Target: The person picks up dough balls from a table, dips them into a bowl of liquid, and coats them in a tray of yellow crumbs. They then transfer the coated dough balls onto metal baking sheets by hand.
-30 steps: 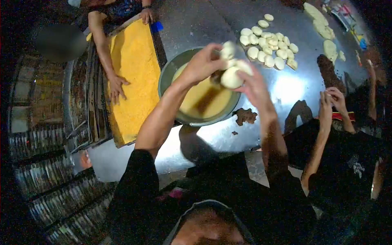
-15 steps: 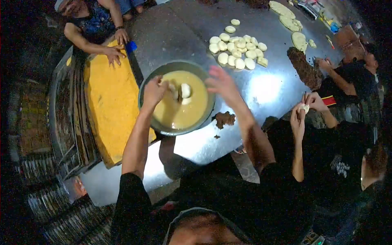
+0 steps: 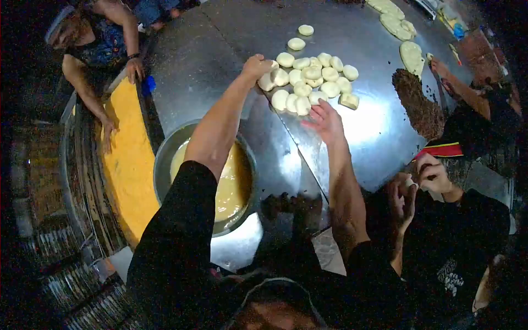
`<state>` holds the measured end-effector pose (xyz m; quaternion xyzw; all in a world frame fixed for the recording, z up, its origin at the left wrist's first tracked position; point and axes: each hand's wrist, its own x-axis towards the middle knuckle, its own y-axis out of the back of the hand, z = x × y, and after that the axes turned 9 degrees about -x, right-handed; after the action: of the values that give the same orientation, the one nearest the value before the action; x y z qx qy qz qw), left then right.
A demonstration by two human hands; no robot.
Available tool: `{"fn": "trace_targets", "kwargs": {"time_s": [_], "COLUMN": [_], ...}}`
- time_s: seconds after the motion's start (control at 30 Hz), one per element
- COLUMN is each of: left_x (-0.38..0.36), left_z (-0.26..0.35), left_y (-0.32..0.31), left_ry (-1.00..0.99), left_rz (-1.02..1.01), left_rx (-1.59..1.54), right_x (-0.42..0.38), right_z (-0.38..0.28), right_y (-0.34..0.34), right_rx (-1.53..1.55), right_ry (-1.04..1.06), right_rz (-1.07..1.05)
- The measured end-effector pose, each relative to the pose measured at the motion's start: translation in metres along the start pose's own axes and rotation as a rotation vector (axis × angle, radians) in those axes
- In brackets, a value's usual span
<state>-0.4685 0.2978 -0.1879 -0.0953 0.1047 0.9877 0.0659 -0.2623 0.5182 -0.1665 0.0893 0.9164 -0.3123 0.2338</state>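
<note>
Pale, round, flattened dough pieces (image 3: 312, 73) lie in a loose cluster on the metal table. My left hand (image 3: 257, 67) is at the cluster's left edge, its fingers curled against a dough round (image 3: 267, 82); the fingertips are partly hidden. Near the front of the cluster is my right hand (image 3: 328, 124), its fingers stretched out and apart, close to the nearest pieces and holding nothing. A large round bowl (image 3: 160, 179) of yellow liquid (image 3: 235, 187) stands below my left forearm, which covers part of it.
On the left lies a long tray of yellow crumbs (image 3: 129, 159), with a co-worker's hand (image 3: 108, 132) on it. Dark brown filling (image 3: 418, 104) and flat dough sheets (image 3: 411, 58) are at the right. Another person's hands (image 3: 432, 176) hold a small pale piece beside me.
Both hands have left the bowl for the dough cluster, the left one reaching across the bowl. The view has shifted. The white pieces seen at the bowl are now out of sight.
</note>
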Motion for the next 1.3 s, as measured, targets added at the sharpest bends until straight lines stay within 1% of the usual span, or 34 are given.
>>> {"fn": "trace_targets", "kwargs": {"time_s": [0.07,0.1,0.13,0.17,0.2,0.23,0.27,0.3,0.33,0.37,0.43,0.47,0.5,0.57,0.6,0.63,0.7,0.73,0.77,0.83,0.87,0.9,0.97,1.0,1.07,1.1,1.13,1.2,1.23,1.27,1.3], "left_x": [0.031,0.038,0.029,0.007,-0.013,-0.023,-0.031,-0.042,-0.068,-0.069,-0.075,-0.075,-0.081,-0.105,-0.116,-0.122,-0.140,-0.171,-0.198,-0.247,-0.278,-0.298,-0.328,-0.342,-0.346,-0.351,-0.355,-0.354,-0.356,-0.360,-0.353], "left_z": [-0.032,-0.041,-0.031,-0.004,0.016,0.021,0.027,0.036,0.060,0.061,0.064,0.069,0.077,0.091,0.099,0.097,0.087,0.103,0.104,0.108,0.111,0.104,0.088,0.089,0.057,0.048,0.040,0.032,0.038,0.045,0.034], "left_y": [-0.007,-0.009,-0.007,-0.005,-0.005,-0.008,-0.015,-0.021,-0.025,-0.031,-0.035,-0.031,-0.028,-0.020,-0.013,-0.006,0.015,0.031,0.048,0.083,0.098,0.112,0.134,0.142,0.156,0.163,0.167,0.176,0.178,0.179,0.185], "left_ry": [0.001,-0.004,0.006,0.179,0.351,0.356,0.275,0.191,0.186,0.183,0.072,0.074,0.070,0.123,0.124,0.133,-0.030,-0.051,-0.035,-0.063,-0.041,-0.042,0.017,0.056,0.027,0.024,0.017,0.218,0.238,0.256,0.185], "left_rz": [0.033,0.072,0.075,-0.097,-0.266,-0.261,-0.352,-0.444,-0.427,-0.424,-0.478,-0.501,-0.494,-0.458,-0.413,-0.402,-0.415,-0.378,-0.355,-0.296,-0.281,-0.267,-0.153,-0.124,-0.128,-0.142,-0.143,-0.147,-0.127,-0.127,-0.154], "left_rx": [-0.006,-0.015,-0.010,-0.073,-0.135,-0.126,-0.132,-0.141,-0.155,-0.156,0.023,0.103,0.104,-0.001,0.067,0.064,-0.076,-0.037,-0.042,-0.118,-0.175,-0.182,-0.311,-0.286,-0.250,-0.215,-0.222,-0.203,-0.194,-0.184,-0.078], "right_x": [-0.004,-0.002,-0.001,0.002,0.005,0.008,0.011,0.013,0.013,0.011,0.018,0.020,0.017,0.004,-0.008,-0.022,-0.059,-0.079,-0.100,-0.136,-0.152,-0.164,-0.181,-0.183,-0.181,-0.180,-0.180,-0.178,-0.179,-0.181,-0.180], "right_z": [-0.007,-0.010,-0.011,-0.009,-0.007,-0.006,-0.007,-0.007,-0.006,-0.005,-0.005,-0.005,-0.005,0.001,-0.001,-0.003,-0.002,-0.002,0.003,0.016,0.027,0.037,0.058,0.070,0.094,0.103,0.108,0.114,0.117,0.118,0.112], "right_y": [-0.013,-0.020,-0.026,-0.029,-0.028,-0.027,-0.028,-0.032,-0.038,-0.041,-0.044,-0.046,-0.047,-0.045,-0.049,-0.054,-0.067,-0.079,-0.091,-0.116,-0.125,-0.137,-0.158,-0.167,-0.179,-0.184,-0.187,-0.195,-0.199,-0.200,-0.197], "right_rx": [-0.182,-0.179,-0.186,-0.190,-0.183,-0.138,-0.096,-0.093,-0.125,-0.159,-0.163,-0.166,-0.168,-0.045,-0.037,-0.040,-0.064,-0.087,-0.090,-0.165,-0.177,-0.187,-0.306,-0.313,-0.402,-0.409,-0.480,-0.607,-0.606,-0.685,-0.763], "right_ry": [0.033,0.026,0.064,0.103,0.093,0.086,0.085,0.088,0.111,0.127,0.143,0.160,0.163,0.205,0.209,0.196,0.303,0.308,0.284,0.257,0.234,0.227,0.163,0.167,0.077,0.085,0.044,-0.043,-0.015,-0.002,0.012], "right_rz": [0.054,0.055,0.068,0.078,0.074,0.009,-0.057,-0.062,-0.028,0.010,0.003,-0.003,-0.011,-0.066,-0.062,-0.069,-0.212,-0.245,-0.260,-0.355,-0.350,-0.361,-0.378,-0.392,-0.353,-0.364,-0.368,-0.350,-0.322,-0.363,-0.395]}}
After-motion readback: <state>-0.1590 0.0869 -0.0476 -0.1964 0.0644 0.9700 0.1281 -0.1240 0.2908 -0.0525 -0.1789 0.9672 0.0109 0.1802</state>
